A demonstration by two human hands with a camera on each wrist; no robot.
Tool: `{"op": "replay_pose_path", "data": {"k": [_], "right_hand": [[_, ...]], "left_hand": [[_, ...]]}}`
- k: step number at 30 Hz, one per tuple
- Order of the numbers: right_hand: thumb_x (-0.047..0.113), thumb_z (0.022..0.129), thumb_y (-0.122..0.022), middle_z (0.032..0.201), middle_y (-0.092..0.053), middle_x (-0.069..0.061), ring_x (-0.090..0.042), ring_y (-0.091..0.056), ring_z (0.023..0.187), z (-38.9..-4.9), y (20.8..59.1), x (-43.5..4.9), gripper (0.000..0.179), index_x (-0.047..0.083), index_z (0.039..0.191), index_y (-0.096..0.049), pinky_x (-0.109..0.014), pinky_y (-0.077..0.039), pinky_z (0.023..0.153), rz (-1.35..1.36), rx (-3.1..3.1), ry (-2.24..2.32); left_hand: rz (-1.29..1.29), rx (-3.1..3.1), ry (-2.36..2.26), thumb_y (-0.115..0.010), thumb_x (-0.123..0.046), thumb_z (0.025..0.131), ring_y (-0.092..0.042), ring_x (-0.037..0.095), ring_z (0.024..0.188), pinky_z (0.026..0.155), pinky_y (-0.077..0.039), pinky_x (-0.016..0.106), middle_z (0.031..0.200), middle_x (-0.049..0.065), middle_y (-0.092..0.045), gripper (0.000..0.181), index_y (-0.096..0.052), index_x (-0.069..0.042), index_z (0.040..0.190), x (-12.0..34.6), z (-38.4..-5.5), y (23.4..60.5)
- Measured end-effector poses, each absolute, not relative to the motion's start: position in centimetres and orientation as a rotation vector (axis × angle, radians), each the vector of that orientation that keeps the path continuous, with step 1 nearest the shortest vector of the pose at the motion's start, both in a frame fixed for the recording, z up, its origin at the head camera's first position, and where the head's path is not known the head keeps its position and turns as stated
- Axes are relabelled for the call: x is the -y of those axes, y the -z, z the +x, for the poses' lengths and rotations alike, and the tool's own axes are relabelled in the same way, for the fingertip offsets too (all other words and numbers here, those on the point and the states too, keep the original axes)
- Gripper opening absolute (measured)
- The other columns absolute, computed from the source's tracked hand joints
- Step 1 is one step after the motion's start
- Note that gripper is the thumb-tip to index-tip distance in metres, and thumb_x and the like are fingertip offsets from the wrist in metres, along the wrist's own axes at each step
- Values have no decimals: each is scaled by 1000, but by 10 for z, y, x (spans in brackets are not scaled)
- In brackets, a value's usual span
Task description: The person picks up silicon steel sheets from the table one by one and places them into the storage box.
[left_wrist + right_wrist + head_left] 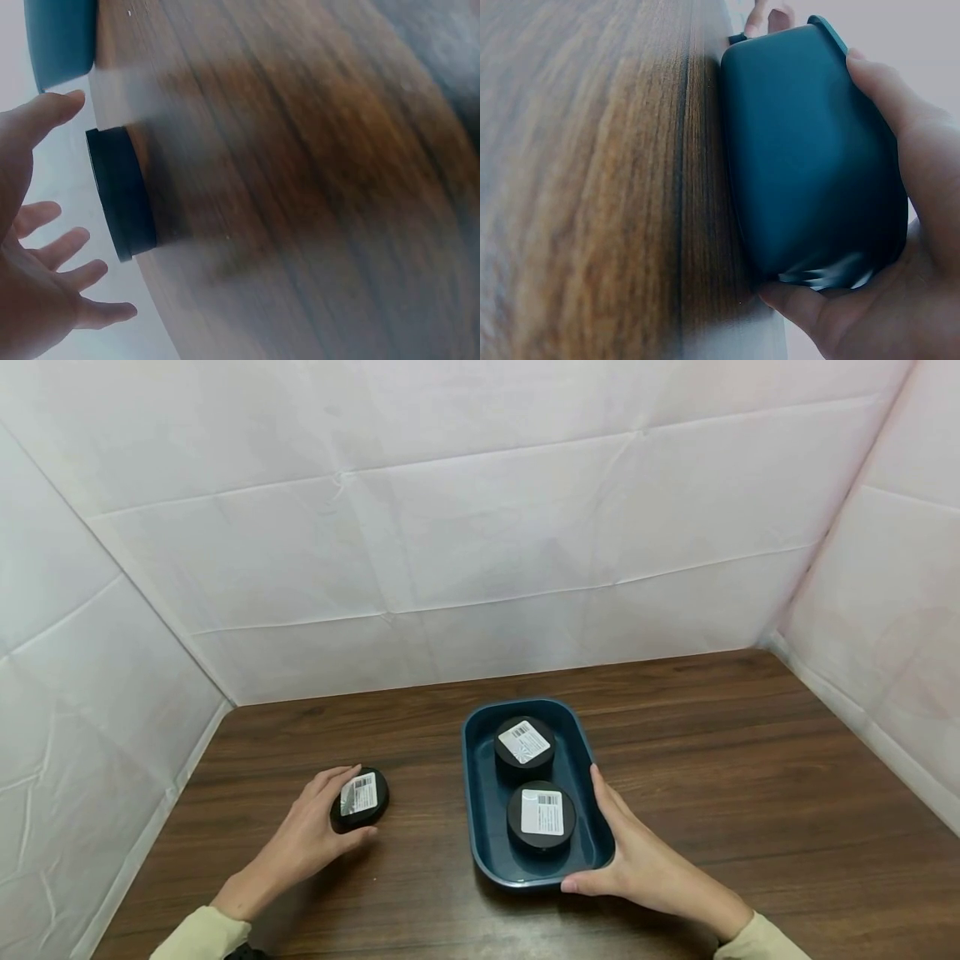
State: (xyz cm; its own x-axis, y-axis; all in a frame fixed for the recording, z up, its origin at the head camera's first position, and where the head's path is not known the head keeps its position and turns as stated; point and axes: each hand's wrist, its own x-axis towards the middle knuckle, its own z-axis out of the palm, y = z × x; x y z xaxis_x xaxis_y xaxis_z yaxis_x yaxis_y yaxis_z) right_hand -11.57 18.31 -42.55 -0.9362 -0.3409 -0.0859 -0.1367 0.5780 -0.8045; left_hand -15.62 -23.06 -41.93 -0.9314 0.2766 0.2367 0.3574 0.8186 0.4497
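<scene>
A round black container [369,817] with a white barcode label lies on the table at left. Over it my left hand [311,831] has fingers and thumb spread apart; the left wrist view shows a gap between this hand [34,247] and the container's side [122,193]. My right hand [637,856] grips the near right corner of a dark blue tray [483,852], thumb at the front rim and fingers along the right side. Inside the tray sit a far black container [525,768] and a near black container [542,839], both labelled on top.
The brown wooden table [750,760] runs back to a white sheet wall [480,543]. More white sheeting closes off the left side [82,710] and the right side [885,610]. Bare wood lies between the left container and the tray.
</scene>
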Motion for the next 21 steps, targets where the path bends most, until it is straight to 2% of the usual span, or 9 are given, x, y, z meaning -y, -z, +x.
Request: {"op": "replay_pose_path", "data": {"k": [21], "right_hand": [[54, 73, -85, 169, 0, -17, -45, -21, 149, -116, 424, -183, 136, 27, 161, 14, -69, -32, 110, -382, -2573, 1281]], "left_hand": [[-531, 2880, 750, -87, -24, 78, -55, 43, 126, 97, -49, 61, 140, 22, -52, 79, -50, 0, 143, 240, -161, 420]]}}
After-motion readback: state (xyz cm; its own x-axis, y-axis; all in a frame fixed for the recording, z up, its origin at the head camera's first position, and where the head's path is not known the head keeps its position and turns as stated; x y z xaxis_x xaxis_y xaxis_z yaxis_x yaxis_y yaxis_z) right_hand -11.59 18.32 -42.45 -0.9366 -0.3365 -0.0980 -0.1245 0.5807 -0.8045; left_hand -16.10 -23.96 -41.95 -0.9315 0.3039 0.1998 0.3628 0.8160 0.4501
